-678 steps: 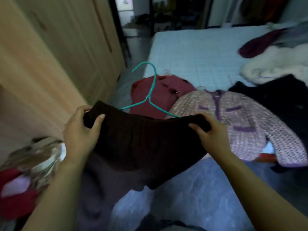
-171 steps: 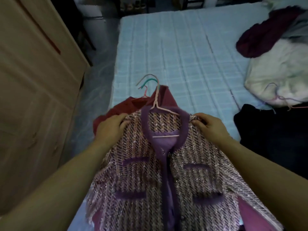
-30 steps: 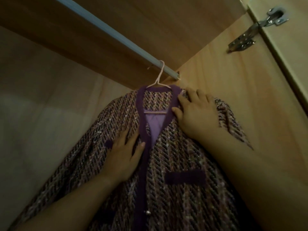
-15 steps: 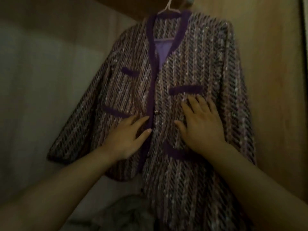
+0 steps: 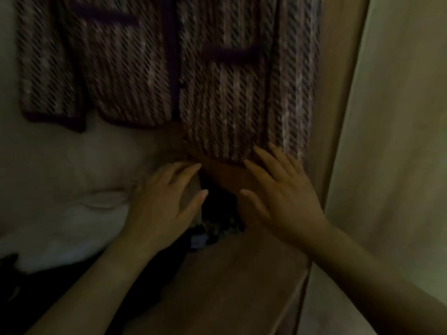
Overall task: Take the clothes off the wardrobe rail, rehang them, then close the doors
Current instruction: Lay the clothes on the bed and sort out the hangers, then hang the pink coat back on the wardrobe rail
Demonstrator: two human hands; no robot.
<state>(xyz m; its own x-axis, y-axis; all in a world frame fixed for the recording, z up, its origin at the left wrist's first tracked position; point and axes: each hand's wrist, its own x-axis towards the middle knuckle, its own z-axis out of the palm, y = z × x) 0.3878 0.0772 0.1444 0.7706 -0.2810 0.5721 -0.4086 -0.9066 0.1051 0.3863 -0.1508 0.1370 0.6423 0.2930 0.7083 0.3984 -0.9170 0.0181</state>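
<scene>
Jacket (image 5: 217, 93) hangs, rehang seems finished; left hand (image 5: 164, 209), right hand (image 5: 280, 201) fingers spread, grasping nothing; next probably withdraw both, fetch another piece.

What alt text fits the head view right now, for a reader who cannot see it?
A purple-trimmed tweed jacket hangs in a dim wardrobe, its top out of frame. Both hands are open, fingers spread: the right hand reaches the hem with its fingertips, the left hand is just below it. Pale fabric and dark clothes lie beneath.
</scene>
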